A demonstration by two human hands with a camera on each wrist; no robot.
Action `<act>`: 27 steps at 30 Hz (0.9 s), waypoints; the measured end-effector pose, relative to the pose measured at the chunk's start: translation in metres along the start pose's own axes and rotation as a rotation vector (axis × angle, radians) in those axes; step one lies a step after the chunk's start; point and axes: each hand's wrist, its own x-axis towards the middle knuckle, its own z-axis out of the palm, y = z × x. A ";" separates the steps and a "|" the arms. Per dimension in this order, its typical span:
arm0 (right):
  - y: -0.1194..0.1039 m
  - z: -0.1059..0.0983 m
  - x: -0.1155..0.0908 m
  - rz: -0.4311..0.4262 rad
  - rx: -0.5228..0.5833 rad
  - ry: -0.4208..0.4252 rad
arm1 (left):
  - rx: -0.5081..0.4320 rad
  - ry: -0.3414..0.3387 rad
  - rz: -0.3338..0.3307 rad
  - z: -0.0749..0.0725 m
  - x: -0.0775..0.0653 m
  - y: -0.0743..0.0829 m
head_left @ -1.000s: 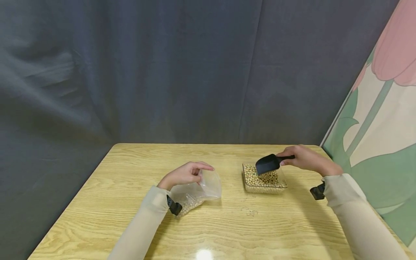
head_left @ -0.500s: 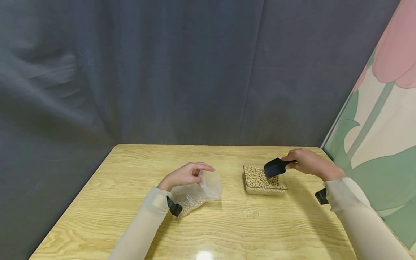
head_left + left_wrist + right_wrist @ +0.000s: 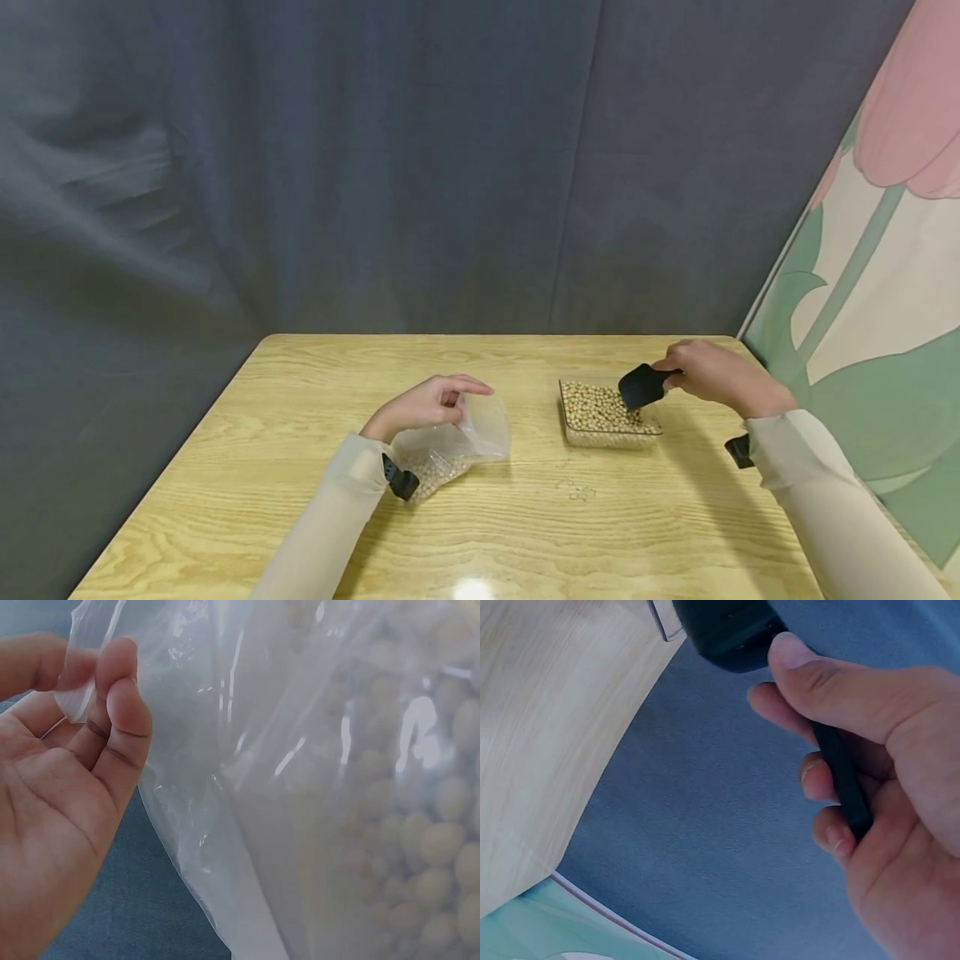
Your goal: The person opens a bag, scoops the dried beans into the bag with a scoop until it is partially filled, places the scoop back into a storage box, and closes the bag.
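My right hand (image 3: 708, 372) grips the handle of a black scoop (image 3: 642, 387); in the right wrist view the fingers wrap round its handle (image 3: 841, 776). The scoop's tip dips among the soybeans (image 3: 600, 408) at the right side of a clear rectangular container (image 3: 611, 439). At the left, my left hand (image 3: 427, 402) pinches the upper edge of a clear plastic bag (image 3: 487, 429), its mouth spread toward the container. Pale round beans (image 3: 439, 859) lie in the bottom of the bag, seen through the film in the left wrist view.
Both hands work over a wooden table (image 3: 300, 467). A dark curtain (image 3: 420, 167) hangs behind it, and a panel with a painted flower (image 3: 885, 275) stands at the right. Faint marks (image 3: 577, 490) show on the tabletop in front of the container.
My right hand has lowered slightly, and the scoop has shifted right across the container, its tip now lower among the beans. My left hand and the bag stay where they were.
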 end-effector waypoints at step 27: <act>-0.021 0.005 0.015 0.234 0.199 -0.186 | -0.024 -0.018 -0.016 0.001 -0.002 0.002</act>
